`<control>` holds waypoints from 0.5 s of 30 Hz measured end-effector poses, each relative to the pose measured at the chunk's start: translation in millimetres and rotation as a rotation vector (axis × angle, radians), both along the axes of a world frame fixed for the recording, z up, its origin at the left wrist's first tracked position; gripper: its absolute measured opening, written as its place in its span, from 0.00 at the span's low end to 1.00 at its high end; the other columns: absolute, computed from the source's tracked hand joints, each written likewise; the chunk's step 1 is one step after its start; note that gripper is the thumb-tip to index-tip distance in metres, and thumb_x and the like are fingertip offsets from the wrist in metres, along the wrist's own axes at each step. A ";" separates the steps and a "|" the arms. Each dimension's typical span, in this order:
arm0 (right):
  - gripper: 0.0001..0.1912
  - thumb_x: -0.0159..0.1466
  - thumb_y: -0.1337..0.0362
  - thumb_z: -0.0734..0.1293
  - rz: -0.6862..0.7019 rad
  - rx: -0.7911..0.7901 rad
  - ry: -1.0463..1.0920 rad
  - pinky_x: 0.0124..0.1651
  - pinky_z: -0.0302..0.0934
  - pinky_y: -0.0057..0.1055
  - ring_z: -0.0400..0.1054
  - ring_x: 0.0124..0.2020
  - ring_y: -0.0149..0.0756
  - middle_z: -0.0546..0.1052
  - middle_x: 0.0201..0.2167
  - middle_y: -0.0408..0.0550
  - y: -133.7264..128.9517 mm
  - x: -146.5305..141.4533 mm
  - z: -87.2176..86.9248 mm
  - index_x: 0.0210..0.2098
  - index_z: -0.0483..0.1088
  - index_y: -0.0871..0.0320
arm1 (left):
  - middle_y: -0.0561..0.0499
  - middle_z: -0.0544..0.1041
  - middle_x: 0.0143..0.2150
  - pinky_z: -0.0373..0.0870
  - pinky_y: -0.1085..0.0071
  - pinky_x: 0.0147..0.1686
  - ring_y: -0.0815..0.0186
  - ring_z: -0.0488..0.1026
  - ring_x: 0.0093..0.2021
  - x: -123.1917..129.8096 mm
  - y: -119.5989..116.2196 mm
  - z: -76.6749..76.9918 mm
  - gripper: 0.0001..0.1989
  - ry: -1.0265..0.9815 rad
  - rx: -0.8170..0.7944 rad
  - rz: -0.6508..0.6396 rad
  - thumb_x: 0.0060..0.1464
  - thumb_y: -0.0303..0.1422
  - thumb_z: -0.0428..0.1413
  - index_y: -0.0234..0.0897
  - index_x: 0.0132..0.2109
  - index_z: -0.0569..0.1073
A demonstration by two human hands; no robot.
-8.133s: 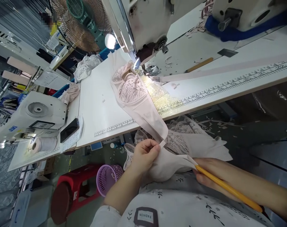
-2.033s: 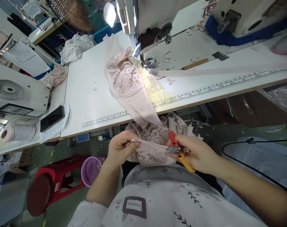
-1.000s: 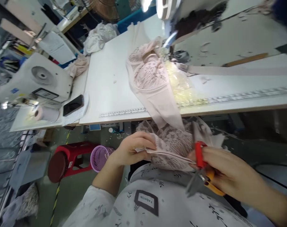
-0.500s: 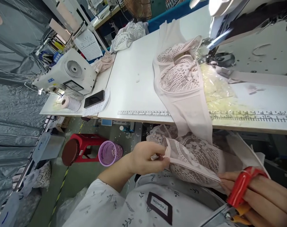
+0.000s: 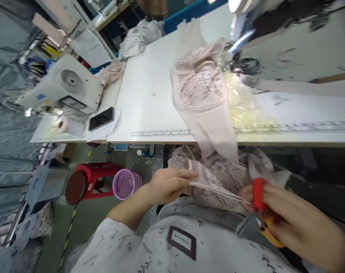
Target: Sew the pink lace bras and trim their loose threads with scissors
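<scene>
A pale pink lace bra [image 5: 217,195] lies across my lap below the table edge, its edge band stretched between my two hands. My left hand [image 5: 169,185] is closed on the band at one end. At the other end my right hand [image 5: 294,216], smeared by motion, pinches the band and also carries scissors [image 5: 258,195] with red and orange handles. The blades point down and left, away from the fabric. Another pink bra [image 5: 205,89] lies on the table by the sewing machine foot, its wing hanging over the front edge.
A sewing machine [image 5: 286,22] stands at the upper right, another white one [image 5: 72,83] at the left. A phone [image 5: 102,118] lies on paper. Along the white table's [image 5: 149,98] front runs a ruler strip. Below are a red stool [image 5: 95,180] and a purple basket [image 5: 127,184].
My right hand has moved left and up with the scissors, closer to my left hand. My left fingers have straightened somewhat along the band. The whole view has shifted slightly.
</scene>
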State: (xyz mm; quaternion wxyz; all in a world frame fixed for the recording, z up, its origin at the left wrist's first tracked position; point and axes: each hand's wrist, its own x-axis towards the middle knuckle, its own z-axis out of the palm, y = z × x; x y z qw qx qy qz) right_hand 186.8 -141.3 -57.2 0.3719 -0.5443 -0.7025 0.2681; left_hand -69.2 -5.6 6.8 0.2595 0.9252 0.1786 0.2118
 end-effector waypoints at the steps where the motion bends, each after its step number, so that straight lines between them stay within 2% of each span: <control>1: 0.17 0.56 0.75 0.58 0.004 -0.074 0.044 0.35 0.68 0.38 0.71 0.39 0.46 0.75 0.38 0.50 3.1 1.3 1.8 0.37 0.69 0.48 | 0.45 0.80 0.38 0.74 0.75 0.36 0.68 0.77 0.37 1.1 1.9 -0.7 0.05 -0.047 -0.014 -0.037 0.60 0.29 0.46 0.38 0.36 0.66; 4: 0.08 0.58 0.71 0.61 -0.012 -0.304 0.219 0.31 0.68 0.32 0.71 0.34 0.42 0.75 0.34 0.50 10.9 6.0 5.4 0.33 0.69 0.53 | 0.43 0.79 0.38 0.75 0.73 0.38 0.67 0.77 0.39 6.4 7.5 -0.5 0.06 -0.115 -0.169 -0.093 0.57 0.23 0.49 0.37 0.40 0.64; 6: 0.02 0.59 0.65 0.64 -0.026 -0.376 0.313 0.30 0.68 0.31 0.70 0.31 0.40 0.74 0.32 0.49 13.7 8.5 6.8 0.31 0.69 0.55 | 0.43 0.79 0.36 0.75 0.72 0.37 0.66 0.77 0.38 9.9 10.9 2.4 0.07 -0.112 -0.260 -0.078 0.55 0.22 0.52 0.36 0.40 0.65; 7: 0.03 0.59 0.63 0.65 -0.028 -0.391 0.333 0.29 0.67 0.30 0.70 0.31 0.40 0.75 0.32 0.48 14.3 9.3 7.4 0.31 0.69 0.55 | 0.44 0.78 0.35 0.75 0.71 0.37 0.66 0.77 0.37 11.4 12.4 4.4 0.06 -0.103 -0.289 -0.074 0.55 0.23 0.53 0.36 0.40 0.66; 9: 0.03 0.58 0.64 0.65 -0.051 -0.373 0.331 0.29 0.66 0.29 0.71 0.32 0.39 0.75 0.32 0.47 13.9 9.9 9.0 0.32 0.70 0.55 | 0.45 0.78 0.33 0.75 0.71 0.36 0.66 0.77 0.36 13.9 14.5 9.1 0.05 -0.078 -0.325 -0.075 0.54 0.24 0.56 0.36 0.38 0.67; 11: 0.08 0.57 0.68 0.62 -0.075 -0.326 0.292 0.29 0.65 0.29 0.71 0.33 0.39 0.76 0.32 0.45 12.7 10.0 10.7 0.33 0.71 0.53 | 0.46 0.77 0.32 0.74 0.72 0.35 0.67 0.76 0.34 15.8 15.5 13.6 0.04 -0.050 -0.342 -0.084 0.54 0.24 0.56 0.35 0.36 0.68; 15: 0.10 0.57 0.70 0.59 -0.062 -0.241 0.192 0.30 0.64 0.29 0.70 0.32 0.38 0.73 0.26 0.43 10.8 10.3 13.1 0.32 0.70 0.52 | 0.48 0.77 0.31 0.72 0.76 0.30 0.69 0.75 0.31 18.9 18.0 21.5 0.02 0.068 -0.411 -0.047 0.56 0.26 0.54 0.35 0.35 0.70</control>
